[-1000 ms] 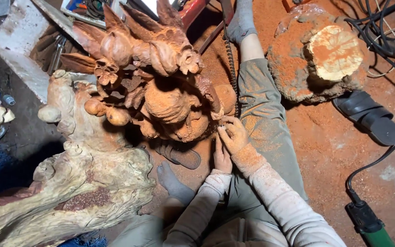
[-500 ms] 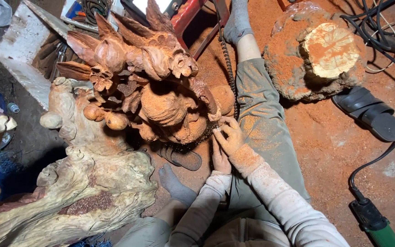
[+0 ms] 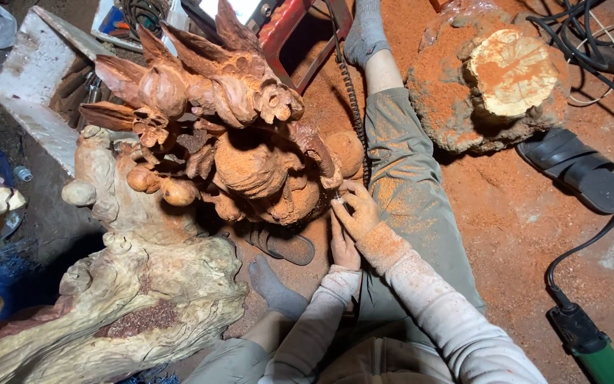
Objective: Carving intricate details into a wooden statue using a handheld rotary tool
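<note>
A large reddish-brown wood carving (image 3: 250, 163) with leaves, round fruit and curled forms stands on a pale gnarled root base (image 3: 108, 306). My right hand (image 3: 359, 211), coated in orange dust, presses against the carving's lower right edge and pinches a small slim tool (image 3: 337, 202). A dark ribbed flexible cable (image 3: 353, 107) runs down to that hand. My left hand (image 3: 344, 249) lies just below the right one, fingers together and pointing up toward the same spot. Whether it grips anything is hidden. My dusty trouser leg (image 3: 406, 185) stretches out beside the carving.
Orange sawdust covers the floor (image 3: 520, 235). A dusty cut stump (image 3: 492, 85) sits at the upper right with a black sandal (image 3: 577, 171) beside it. A green power tool (image 3: 591, 348) and black cords lie at the right. A white block (image 3: 37, 78) and a red frame (image 3: 300, 35) stand behind the carving.
Both hands stay at the same spot on the carving's lower right edge, with only slight finger shifts. The view has drifted a little.
</note>
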